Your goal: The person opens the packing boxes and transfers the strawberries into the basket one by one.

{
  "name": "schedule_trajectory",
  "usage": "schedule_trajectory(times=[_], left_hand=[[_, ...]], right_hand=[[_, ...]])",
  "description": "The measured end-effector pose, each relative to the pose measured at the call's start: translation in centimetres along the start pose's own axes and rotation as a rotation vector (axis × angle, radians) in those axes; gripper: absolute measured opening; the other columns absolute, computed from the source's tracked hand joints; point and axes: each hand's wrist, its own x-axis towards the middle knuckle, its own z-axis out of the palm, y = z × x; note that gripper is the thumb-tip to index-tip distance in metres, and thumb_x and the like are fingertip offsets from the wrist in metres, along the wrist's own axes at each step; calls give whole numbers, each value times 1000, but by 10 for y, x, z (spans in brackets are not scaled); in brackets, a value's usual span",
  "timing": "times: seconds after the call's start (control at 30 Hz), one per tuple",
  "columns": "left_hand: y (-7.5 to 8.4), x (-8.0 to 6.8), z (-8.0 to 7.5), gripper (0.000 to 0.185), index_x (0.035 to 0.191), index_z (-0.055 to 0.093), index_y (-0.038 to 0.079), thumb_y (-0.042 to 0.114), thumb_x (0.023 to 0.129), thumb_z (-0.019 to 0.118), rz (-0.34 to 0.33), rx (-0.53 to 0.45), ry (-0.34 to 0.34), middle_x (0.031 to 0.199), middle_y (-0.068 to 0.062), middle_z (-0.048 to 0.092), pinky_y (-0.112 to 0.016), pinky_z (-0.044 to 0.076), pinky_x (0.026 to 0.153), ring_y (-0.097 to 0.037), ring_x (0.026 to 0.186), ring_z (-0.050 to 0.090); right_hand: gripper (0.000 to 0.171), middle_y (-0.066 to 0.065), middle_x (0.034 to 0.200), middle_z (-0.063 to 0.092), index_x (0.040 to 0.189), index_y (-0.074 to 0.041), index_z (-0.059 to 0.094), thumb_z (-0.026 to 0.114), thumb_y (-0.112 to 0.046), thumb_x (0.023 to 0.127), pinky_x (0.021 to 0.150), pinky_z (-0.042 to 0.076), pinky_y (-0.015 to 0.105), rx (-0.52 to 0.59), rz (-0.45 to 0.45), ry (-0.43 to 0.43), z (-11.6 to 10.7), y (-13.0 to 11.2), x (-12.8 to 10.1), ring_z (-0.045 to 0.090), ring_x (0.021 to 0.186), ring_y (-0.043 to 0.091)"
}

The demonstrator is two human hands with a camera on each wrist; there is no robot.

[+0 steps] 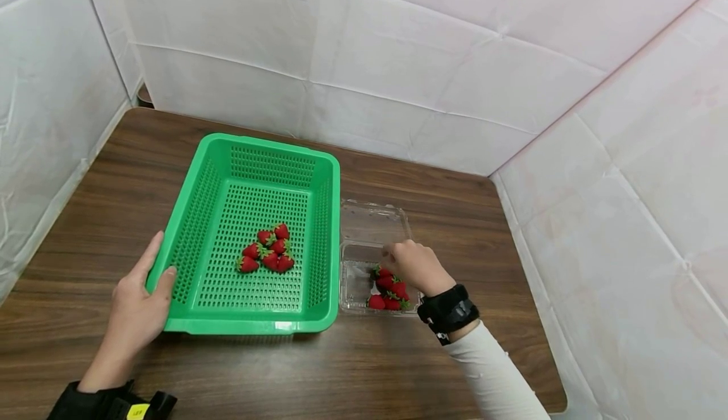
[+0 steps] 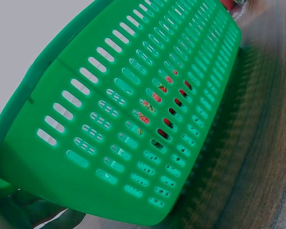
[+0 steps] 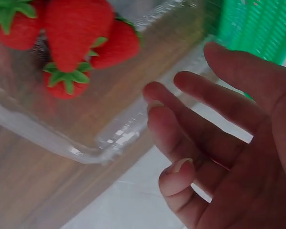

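Your right grip [image 1: 419, 267] is loosely spread, holding nothing, above the clear clamshell tray [image 1: 354, 281]. You seem to be at the picking step: the tray strawberries [image 1: 387, 282] lie just below and left of it. Next likely calls for pinching one and clearing the wall of the green basket [image 1: 250, 326], left of that grip. Your left grip [image 1: 139, 303] holds its rim; basket strawberries [image 1: 270, 260] lie to its right. The clear lid [image 1: 372, 221] lies beyond your right grip.

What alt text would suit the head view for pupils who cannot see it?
A left hand grips the rim of a green basket holding red strawberries, while a right hand hovers over an open clear box with more strawberries. Beneath is a brown table.
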Motion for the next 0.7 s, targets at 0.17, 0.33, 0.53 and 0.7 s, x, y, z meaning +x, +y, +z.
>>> schedule_trajectory(times=[0.17,0.33,0.53,0.7], left_hand=[[-1,0,0,59,155,6,34,25,105,36,-1,6,6,154,-31,23,-69,33,94,-53,136,29],[-1,0,1,59,155,6,34,25,105,36,-7,8,6,154,-31,23,-68,34,93,-53,135,31],[-1,1,1,59,155,6,33,25,105,36,3,23,7,153,-31,24,-64,37,89,-52,133,35],[-1,1,1,59,155,6,32,24,105,36,7,20,14,153,-31,25,-64,38,89,-51,132,36]], right_hand=[[22,3,91,70,108,-14,74,67,-28,92,60,48,30,-33,49,-83,9,3,4,62,73,15],[21,7,83,68,95,-11,75,71,-30,89,56,48,32,-88,55,-90,15,2,10,59,65,18],[22,10,87,70,97,-10,72,74,-29,86,65,56,41,-148,17,-98,26,4,15,66,77,26],[19,9,89,72,97,-10,73,76,-23,84,67,56,42,-175,-20,-51,33,3,18,67,79,26]])
